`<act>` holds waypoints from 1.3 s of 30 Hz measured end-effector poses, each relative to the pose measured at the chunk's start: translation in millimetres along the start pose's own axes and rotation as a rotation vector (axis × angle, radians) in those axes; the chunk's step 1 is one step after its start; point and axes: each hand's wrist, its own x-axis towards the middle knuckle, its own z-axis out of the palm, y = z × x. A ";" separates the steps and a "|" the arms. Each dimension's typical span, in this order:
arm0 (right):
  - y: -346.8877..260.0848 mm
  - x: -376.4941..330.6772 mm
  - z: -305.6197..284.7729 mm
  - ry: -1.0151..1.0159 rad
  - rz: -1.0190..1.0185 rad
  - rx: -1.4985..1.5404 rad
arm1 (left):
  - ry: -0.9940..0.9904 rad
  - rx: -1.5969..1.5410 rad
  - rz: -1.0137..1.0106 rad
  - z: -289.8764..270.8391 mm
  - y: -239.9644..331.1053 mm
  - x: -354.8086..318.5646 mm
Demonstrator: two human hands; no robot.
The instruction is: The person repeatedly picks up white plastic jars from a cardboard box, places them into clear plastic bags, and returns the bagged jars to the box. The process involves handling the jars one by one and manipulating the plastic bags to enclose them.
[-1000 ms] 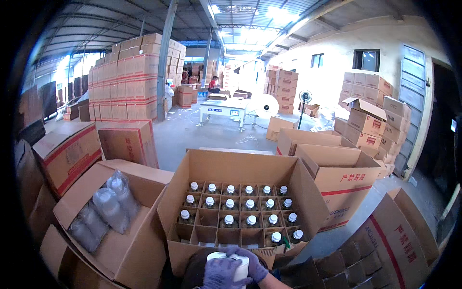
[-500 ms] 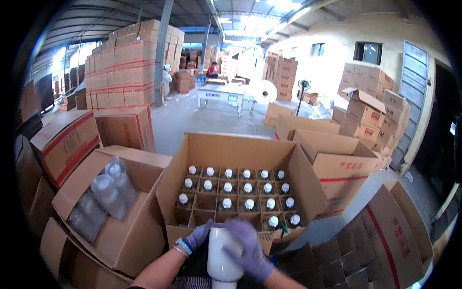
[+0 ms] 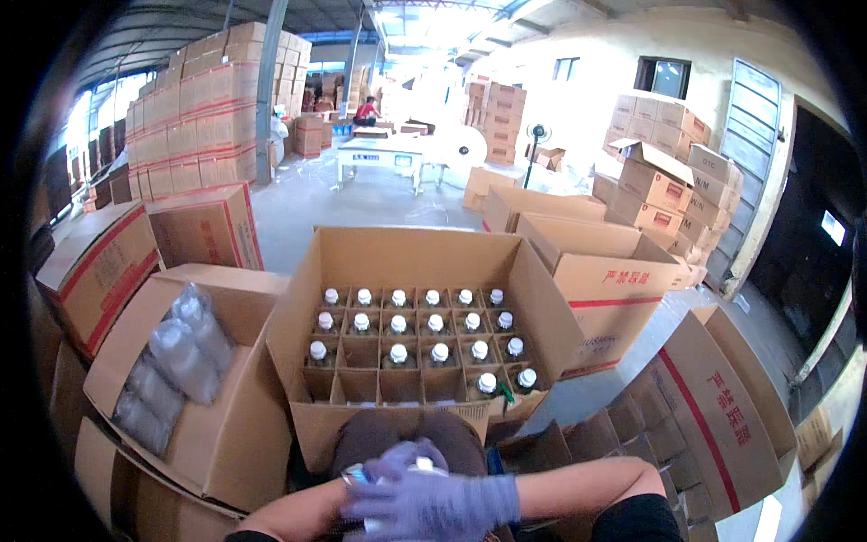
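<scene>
Your right hand (image 3: pixel 433 501) in its purple glove has its fingers wrapped over a white bottle (image 3: pixel 420 468) at your lap; your left hand (image 3: pixel 348 483) grips its side, near the open box (image 3: pixel 415 262) of capped bottles.

Worn on the head, looking steeply down and forward over the divided open carton (image 3: pixel 411 348) close below, gloved hands at the lower edge, warehouse floor and stacked boxes (image 3: pixel 194 117) bending away toward the fisheye rim.
</scene>
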 end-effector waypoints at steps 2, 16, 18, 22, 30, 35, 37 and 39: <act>21.9 -8.9 18.0 0.213 0.035 0.144 | 0.500 0.135 0.144 9.2 2.2 -44.6; 110.6 -95.7 125.1 0.508 0.716 0.913 | 0.764 -0.025 -0.127 45.5 51.1 -113.9; 107.4 -93.5 117.8 0.558 0.608 0.775 | 0.644 -0.207 -0.047 37.7 43.6 -118.9; 64.6 -57.2 68.5 0.272 0.276 0.429 | 0.310 -0.340 -0.021 14.1 21.6 -134.7; 45.0 -52.5 87.1 0.399 0.302 0.448 | 0.341 0.479 -0.085 30.5 47.1 -124.9; 79.8 -78.8 161.9 0.646 1.051 1.277 | 0.690 0.745 -0.143 91.5 32.1 -108.8; 67.7 -73.9 152.4 0.647 0.858 0.969 | 0.587 0.543 -0.020 64.9 36.2 -122.9; 33.0 -49.5 98.9 0.585 0.497 0.511 | 0.440 0.249 0.040 29.0 28.3 -136.8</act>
